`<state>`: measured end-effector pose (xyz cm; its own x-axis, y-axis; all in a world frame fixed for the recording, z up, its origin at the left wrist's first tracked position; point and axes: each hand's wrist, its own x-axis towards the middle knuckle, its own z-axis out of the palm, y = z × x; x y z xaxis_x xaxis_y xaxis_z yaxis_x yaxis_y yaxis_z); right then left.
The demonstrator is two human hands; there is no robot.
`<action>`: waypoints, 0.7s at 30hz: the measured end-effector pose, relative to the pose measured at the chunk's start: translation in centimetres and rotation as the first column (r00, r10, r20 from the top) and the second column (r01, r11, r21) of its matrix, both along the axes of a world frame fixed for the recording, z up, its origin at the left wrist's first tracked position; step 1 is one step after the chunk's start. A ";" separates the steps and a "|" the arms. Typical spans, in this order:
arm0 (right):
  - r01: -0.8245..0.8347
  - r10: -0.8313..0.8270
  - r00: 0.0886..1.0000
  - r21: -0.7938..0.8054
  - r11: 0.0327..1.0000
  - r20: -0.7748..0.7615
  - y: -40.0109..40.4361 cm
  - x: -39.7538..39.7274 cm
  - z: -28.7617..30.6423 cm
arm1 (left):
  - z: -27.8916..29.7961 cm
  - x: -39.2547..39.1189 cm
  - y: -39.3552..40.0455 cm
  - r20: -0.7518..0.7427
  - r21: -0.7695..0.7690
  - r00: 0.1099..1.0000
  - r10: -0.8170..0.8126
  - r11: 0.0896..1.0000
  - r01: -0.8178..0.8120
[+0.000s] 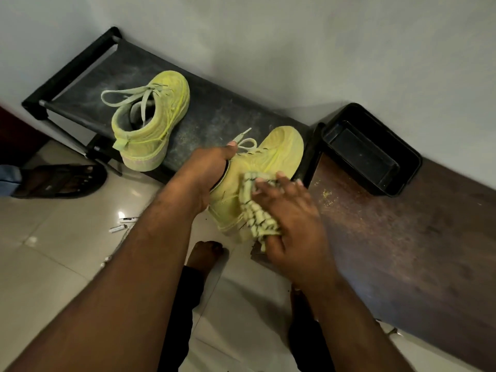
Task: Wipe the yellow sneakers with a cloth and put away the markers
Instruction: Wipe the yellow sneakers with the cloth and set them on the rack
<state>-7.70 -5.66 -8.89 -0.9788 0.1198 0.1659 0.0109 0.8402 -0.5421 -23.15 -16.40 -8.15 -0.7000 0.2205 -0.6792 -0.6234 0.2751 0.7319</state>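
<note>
The right hand (288, 210) presses a bunched cloth (257, 210) flat-fingered against the sneaker (257, 167) whose collar the left hand (206, 170) grips, toe pointing away toward the wall, while what seem to be markers (123, 224) lie leftward on the floor.

I see a plain grey wall (295, 36), glossy pale floor tiles (53, 259), a dusty black rack (214, 111) and a brown wooden bench (402, 237).
</note>
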 end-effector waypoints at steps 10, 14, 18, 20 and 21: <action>-0.232 0.243 0.963 0.097 0.968 -0.115 -1.4 0.1 -0.7 | 1.3 -0.5 -1.1 -0.120 -0.175 0.958 -0.262 0.955 0.239; 0.177 -0.164 0.978 0.089 0.980 -0.130 1.5 0.1 -0.7 | 1.1 -0.6 -1.5 -0.112 -0.206 0.946 -0.304 0.938 0.277; -0.177 0.186 0.961 0.062 0.982 -0.207 -0.9 0.4 -0.3 | 1.3 -0.6 -1.4 -0.118 -0.170 0.932 -0.342 0.932 0.321; -0.283 0.290 0.938 0.061 0.957 -0.191 -1.4 0.4 -0.2 | 1.3 -0.5 -1.4 -0.106 -0.154 0.935 -0.340 0.934 0.322; -0.244 0.252 0.951 0.067 0.968 -0.177 -0.8 0.3 -0.1 | 1.4 -0.7 -1.5 -0.108 -0.155 0.936 -0.336 0.935 0.318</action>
<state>-7.41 -6.42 -9.02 -0.9293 -0.1338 0.3442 -0.2962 0.8267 -0.4783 -23.81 -17.91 -6.78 -0.6887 0.3659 -0.6259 -0.3842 0.5479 0.7431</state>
